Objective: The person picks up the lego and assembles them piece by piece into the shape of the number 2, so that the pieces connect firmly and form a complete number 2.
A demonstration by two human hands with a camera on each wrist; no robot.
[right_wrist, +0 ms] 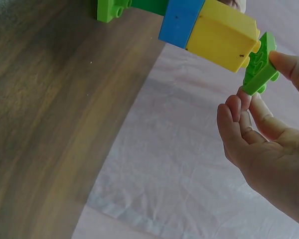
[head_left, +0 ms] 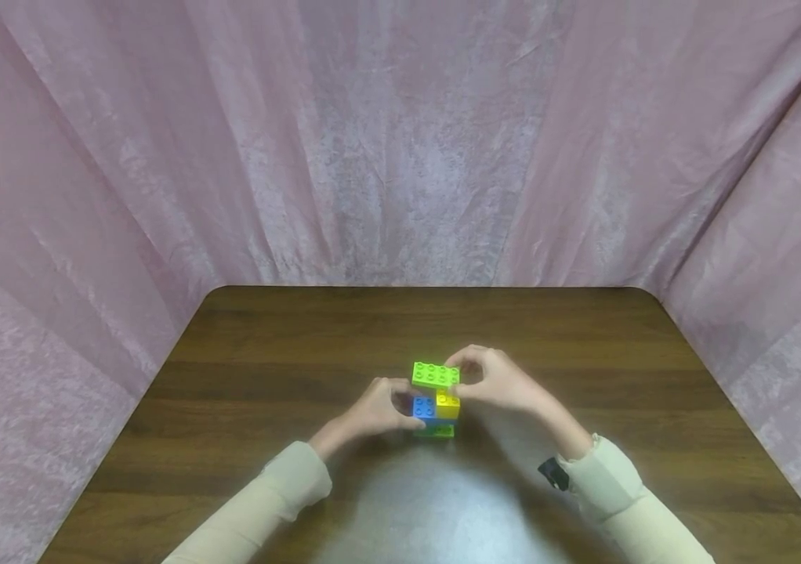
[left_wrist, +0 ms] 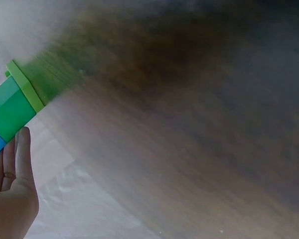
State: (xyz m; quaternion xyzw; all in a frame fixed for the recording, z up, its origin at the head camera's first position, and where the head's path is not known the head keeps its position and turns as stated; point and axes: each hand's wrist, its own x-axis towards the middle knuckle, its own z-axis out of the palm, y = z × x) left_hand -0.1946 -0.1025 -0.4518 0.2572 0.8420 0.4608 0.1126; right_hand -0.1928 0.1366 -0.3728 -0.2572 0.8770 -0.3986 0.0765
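A stack of toy building bricks stands on the wooden table, with a light green plate (left_wrist: 26,85) at the bottom, a dark green brick (left_wrist: 12,110) above it, then a blue brick (right_wrist: 181,21). Its upper level shows a yellow brick (head_left: 447,406) beside a blue one (head_left: 422,406). My left hand (head_left: 377,407) holds the stack from the left, thumb at the front and fingers behind. Between thumb and fingertips, my right hand (head_left: 501,381) pinches one end of a light green eight-stud plate (head_left: 435,374). That plate is tilted close over the yellow brick's studs in the right wrist view.
The brown wooden table (head_left: 245,345) extends around both hands, with light glare near its front. Pink velvet curtains (head_left: 400,141) surround its back and sides. A small black object (head_left: 553,474) sits at the right sleeve's cuff (head_left: 601,474).
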